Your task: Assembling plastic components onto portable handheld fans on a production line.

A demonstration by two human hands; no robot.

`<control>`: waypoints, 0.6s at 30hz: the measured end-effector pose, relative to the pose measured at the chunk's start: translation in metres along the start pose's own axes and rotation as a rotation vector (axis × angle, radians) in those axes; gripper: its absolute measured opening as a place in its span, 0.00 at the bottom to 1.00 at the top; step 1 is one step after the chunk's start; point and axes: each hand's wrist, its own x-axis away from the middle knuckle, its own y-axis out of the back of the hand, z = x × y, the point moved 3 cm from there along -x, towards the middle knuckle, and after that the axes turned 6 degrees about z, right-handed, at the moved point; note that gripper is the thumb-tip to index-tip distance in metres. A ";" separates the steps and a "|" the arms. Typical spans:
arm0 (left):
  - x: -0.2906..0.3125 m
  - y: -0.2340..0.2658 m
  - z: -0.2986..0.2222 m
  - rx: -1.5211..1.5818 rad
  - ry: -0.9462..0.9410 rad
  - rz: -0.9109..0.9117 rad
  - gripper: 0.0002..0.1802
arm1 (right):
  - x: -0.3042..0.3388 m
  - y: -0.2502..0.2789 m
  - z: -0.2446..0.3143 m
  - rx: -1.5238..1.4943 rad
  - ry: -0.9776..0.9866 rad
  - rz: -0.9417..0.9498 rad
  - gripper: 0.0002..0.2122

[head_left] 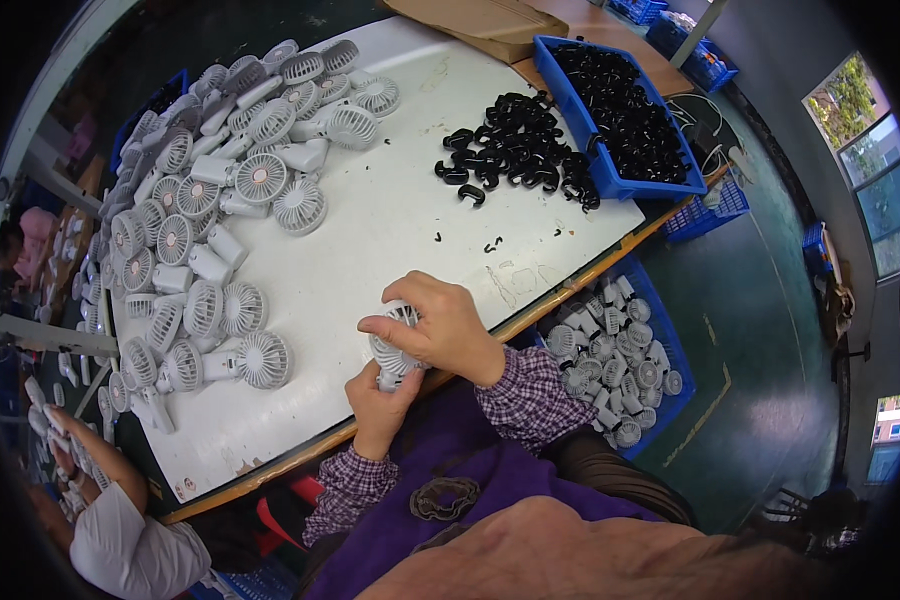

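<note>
Near the table's front edge, both my hands are closed around one small white handheld fan (389, 353). My left hand (378, 412) grips its lower end, by the handle. My right hand (438, 322) wraps over the caged head from above, the thumb stretched across it toward the left. Much of the fan is hidden behind my fingers. A big heap of similar white and grey fans (260, 178) covers the left side of the white table (370, 235). Toward the back right lies a loose pile of small curved black parts (525, 142).
A blue crate (610, 185) full of black parts stands at the table's right end, beside a cardboard piece (480, 25). On the floor to my right, a blue bin (670, 340) holds many fans. Another person (135, 545) works at the lower left.
</note>
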 end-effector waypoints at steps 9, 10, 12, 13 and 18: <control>-0.010 0.033 0.023 0.521 0.333 0.100 0.14 | -0.009 0.065 -0.134 0.281 0.016 -0.239 0.08; -0.012 0.038 0.025 0.592 0.303 0.148 0.15 | -0.014 0.069 -0.150 0.284 0.017 -0.239 0.08; -0.017 0.038 0.023 0.617 0.265 0.200 0.16 | -0.019 0.071 -0.176 0.451 0.016 -0.135 0.08; -0.019 0.038 0.018 0.601 0.210 0.204 0.16 | -0.020 0.069 -0.180 0.448 0.021 -0.132 0.08; -0.033 0.043 0.002 0.497 0.080 0.121 0.14 | -0.014 0.044 -0.165 -0.346 -0.371 0.048 0.06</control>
